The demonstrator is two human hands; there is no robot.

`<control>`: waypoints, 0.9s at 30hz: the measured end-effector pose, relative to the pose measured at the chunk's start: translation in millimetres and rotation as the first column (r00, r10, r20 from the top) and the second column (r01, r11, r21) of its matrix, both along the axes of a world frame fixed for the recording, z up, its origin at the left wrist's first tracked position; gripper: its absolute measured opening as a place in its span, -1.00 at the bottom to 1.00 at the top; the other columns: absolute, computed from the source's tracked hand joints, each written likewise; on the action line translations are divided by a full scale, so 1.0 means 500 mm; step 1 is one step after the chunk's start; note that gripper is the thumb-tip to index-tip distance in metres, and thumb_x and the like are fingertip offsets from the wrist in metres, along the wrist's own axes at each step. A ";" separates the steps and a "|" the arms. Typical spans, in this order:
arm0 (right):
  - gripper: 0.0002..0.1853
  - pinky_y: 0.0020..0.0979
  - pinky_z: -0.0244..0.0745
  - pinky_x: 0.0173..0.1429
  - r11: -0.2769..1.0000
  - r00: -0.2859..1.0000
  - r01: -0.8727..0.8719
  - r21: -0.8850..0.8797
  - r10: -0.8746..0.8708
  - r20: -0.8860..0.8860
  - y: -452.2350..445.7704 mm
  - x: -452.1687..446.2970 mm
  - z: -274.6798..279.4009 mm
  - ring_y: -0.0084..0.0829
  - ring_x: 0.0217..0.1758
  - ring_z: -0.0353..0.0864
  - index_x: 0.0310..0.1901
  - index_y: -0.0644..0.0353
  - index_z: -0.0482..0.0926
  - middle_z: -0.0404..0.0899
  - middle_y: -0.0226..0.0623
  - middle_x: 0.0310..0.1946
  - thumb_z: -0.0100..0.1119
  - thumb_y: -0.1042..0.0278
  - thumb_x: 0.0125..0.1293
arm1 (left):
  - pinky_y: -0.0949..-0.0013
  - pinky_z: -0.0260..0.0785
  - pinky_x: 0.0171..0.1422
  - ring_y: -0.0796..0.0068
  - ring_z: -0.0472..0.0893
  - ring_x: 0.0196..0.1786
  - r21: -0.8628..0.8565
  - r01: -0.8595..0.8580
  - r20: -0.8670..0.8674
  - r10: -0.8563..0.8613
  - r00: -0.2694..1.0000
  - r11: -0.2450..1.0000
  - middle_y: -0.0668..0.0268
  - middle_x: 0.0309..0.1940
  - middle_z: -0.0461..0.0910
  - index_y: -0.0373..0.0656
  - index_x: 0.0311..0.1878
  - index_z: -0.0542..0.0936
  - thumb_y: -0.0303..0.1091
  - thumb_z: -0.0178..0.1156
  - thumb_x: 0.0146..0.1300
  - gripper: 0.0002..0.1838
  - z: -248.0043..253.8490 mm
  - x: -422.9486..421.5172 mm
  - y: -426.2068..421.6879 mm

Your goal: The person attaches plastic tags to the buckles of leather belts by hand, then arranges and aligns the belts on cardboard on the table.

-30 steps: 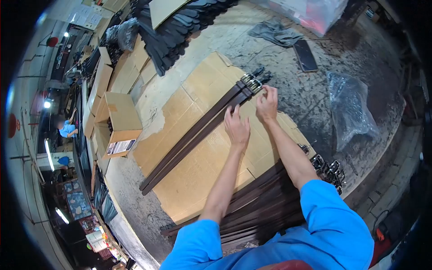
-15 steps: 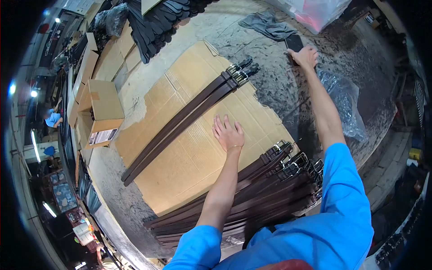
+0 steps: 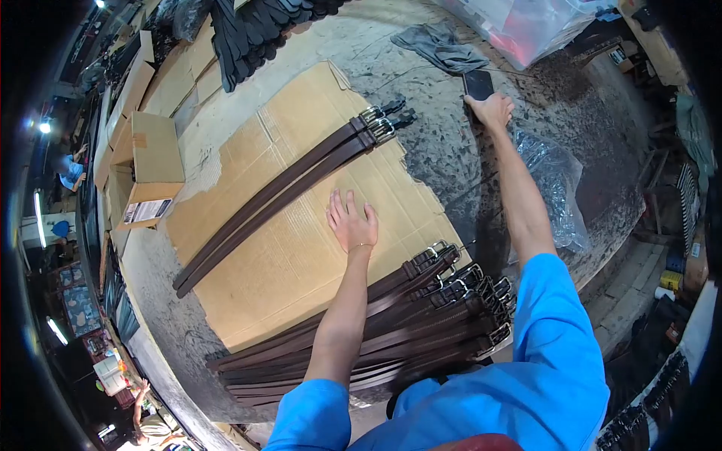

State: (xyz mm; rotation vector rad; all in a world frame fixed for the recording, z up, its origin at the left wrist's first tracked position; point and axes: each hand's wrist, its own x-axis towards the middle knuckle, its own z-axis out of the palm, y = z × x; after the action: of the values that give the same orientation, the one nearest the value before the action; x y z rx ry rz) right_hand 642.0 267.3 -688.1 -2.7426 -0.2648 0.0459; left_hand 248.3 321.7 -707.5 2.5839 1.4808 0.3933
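My left hand lies palm down on a flat brown cardboard sheet, fingers apart and holding nothing. Up the sheet from it, two dark brown leather belts lie side by side, metal buckles toward the upper right. Below my left hand and under its forearm is a pile of several similar belts, buckles bunched at the right. My right hand reaches to the far right of the table and grips the near end of a black phone; its palm hides part of it.
A crumpled grey cloth lies beyond the phone, near a clear plastic bag. Clear plastic wrap sits beside my right forearm. A cardboard box and black strap-like pieces occupy the far left side. Another person is in the background.
The whole view has shifted, so the belts and sheet appear further left. My left hand stays flat on the cardboard, and my right hand stays at the phone.
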 end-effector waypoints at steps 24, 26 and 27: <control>-0.69 -0.34 0.45 0.01 0.804 0.962 0.129 0.580 0.041 -0.271 -0.042 0.167 -0.126 -0.26 -0.14 0.65 -0.28 0.20 0.72 0.69 -0.13 -0.31 0.23 0.22 -0.04 | 0.06 -0.13 0.51 0.20 0.12 0.46 -0.017 -0.001 0.029 0.002 1.000 1.000 0.12 0.37 0.20 -0.09 0.20 0.41 -0.09 0.06 0.21 -0.49 0.009 0.000 0.000; -0.68 -0.34 0.45 0.02 0.781 0.951 0.141 0.608 0.064 -0.302 -0.049 0.154 -0.105 -0.26 -0.13 0.66 -0.24 0.21 0.72 0.69 -0.12 -0.29 0.21 0.24 -0.02 | 0.06 -0.13 0.51 0.20 0.12 0.46 -0.009 0.003 0.033 -0.003 0.999 1.000 0.12 0.37 0.20 -0.10 0.20 0.41 -0.09 0.06 0.22 -0.49 0.004 0.000 0.000; -0.69 -0.35 0.45 0.02 0.781 0.955 0.141 0.608 0.055 -0.291 -0.052 0.155 -0.109 -0.26 -0.12 0.66 -0.22 0.21 0.72 0.69 -0.11 -0.26 0.19 0.26 0.01 | 0.06 -0.13 0.51 0.20 0.12 0.46 -0.008 0.007 0.035 -0.006 0.999 1.000 0.12 0.37 0.20 -0.10 0.20 0.41 -0.09 0.06 0.22 -0.49 0.002 0.000 -0.001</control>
State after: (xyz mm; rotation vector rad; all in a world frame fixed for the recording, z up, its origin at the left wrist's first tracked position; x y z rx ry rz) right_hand 719.7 241.5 -742.7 -2.0344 -0.1019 0.2990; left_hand 248.5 321.4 -706.3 2.5613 1.4593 0.4277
